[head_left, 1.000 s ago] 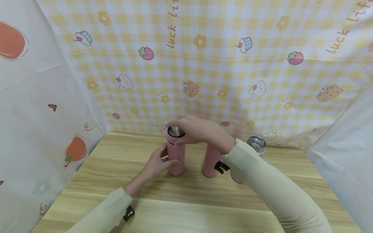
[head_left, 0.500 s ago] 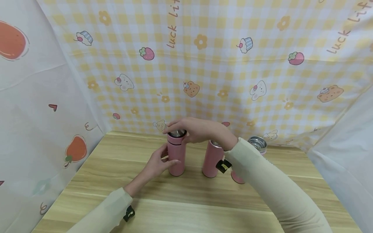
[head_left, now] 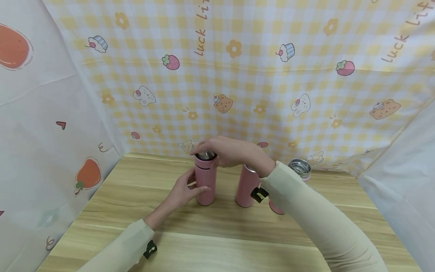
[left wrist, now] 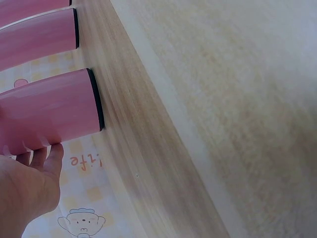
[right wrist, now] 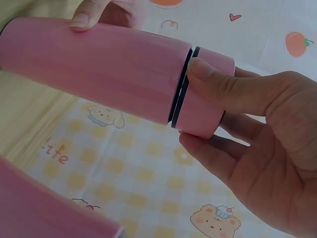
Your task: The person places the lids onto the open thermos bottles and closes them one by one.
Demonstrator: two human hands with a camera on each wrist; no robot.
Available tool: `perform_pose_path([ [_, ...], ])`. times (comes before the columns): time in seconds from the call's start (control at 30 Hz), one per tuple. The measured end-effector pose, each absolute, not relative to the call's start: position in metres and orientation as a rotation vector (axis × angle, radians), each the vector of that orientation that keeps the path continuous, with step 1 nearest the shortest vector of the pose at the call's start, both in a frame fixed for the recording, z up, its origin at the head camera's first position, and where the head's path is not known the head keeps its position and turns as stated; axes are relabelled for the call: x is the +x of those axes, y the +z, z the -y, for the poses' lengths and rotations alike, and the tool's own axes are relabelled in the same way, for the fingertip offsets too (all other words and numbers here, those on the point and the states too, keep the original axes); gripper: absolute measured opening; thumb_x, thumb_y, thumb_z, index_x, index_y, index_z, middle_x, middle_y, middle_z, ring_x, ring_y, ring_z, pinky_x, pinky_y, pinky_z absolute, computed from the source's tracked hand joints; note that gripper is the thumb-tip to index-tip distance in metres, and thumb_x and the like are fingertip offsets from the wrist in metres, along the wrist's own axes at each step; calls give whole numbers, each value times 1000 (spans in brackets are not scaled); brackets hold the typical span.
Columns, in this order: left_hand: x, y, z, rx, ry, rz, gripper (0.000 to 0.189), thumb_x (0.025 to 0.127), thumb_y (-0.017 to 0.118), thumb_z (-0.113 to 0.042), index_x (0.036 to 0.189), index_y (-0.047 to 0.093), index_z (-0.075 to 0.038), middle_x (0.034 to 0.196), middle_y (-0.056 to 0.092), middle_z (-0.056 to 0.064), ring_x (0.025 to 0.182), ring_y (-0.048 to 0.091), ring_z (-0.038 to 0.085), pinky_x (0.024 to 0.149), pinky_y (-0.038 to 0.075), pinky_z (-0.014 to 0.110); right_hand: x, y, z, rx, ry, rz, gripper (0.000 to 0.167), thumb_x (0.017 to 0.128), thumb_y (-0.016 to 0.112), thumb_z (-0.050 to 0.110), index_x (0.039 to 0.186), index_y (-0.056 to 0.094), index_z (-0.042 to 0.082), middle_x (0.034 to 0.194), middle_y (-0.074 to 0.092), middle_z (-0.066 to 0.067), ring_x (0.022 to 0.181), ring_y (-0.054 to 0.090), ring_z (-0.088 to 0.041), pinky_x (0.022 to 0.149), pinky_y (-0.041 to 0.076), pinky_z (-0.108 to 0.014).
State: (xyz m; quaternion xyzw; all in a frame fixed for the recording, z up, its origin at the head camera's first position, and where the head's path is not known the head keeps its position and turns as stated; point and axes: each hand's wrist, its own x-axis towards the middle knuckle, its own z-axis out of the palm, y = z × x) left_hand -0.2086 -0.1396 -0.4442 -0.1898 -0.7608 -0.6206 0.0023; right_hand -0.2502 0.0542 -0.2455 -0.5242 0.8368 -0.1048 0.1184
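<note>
A pink thermos bottle [head_left: 205,185] stands upright on the wooden table in the head view. My left hand [head_left: 181,192] grips its body low down, thumb across the front and fingers behind. From above, my right hand [head_left: 232,151] holds the pink lid [right wrist: 199,115], thumb on one side and fingers on the other. The right wrist view shows a thin dark-edged gap between lid and body. Steel shows in the lid's top, partly covered by the fingers. In the left wrist view, fingertips [left wrist: 54,153] press the side of the bottle near its black base.
To the right stands a second pink bottle [head_left: 246,187], its silver-rimmed top partly behind my right wrist. Farther right, a third bottle shows a round steel top [head_left: 300,168]; my right sleeve [head_left: 306,204] covers much of its body. A checked cloth [head_left: 248,83] hangs behind the table.
My right hand has shifted slightly on the lid, its fingers now lying farther over the top, and the wrist has uncovered more of the second bottle. My left hand has stayed in place.
</note>
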Motion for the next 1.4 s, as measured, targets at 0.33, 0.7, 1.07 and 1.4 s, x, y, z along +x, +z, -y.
perform_pose_path([
  [0.33,-207,-442,140,-606,-1971,2368,68,91,79,-11,149,44,-8,139,55,16,128,53,31,101,49,41,-246,-244,-50,-1479,-244,-2502,63,88,71,-9,144,59,16,143,56,-4,106,62,-14,77,52,-24],
  [0.7,-207,-442,139,-574,-2008,2359,71,90,80,-9,150,43,-5,141,53,18,130,52,33,102,48,40,-243,-243,-47,-1486,-188,-2548,61,87,67,-8,144,58,13,135,61,-7,101,59,-15,76,50,-27],
  [1.07,-207,-441,139,-574,-2001,2357,69,89,80,-6,149,44,-3,141,53,19,130,52,34,101,49,39,-239,-243,-43,-1459,-166,-2602,56,88,70,-4,141,61,14,119,68,-2,72,56,-12,64,48,-25],
  [1.4,-207,-442,139,-570,-2002,2363,67,90,80,-8,147,46,-5,141,54,17,131,51,33,102,48,40,-235,-244,-40,-1402,-140,-2664,44,89,79,8,130,67,19,98,65,5,75,58,-13,64,49,-25],
])
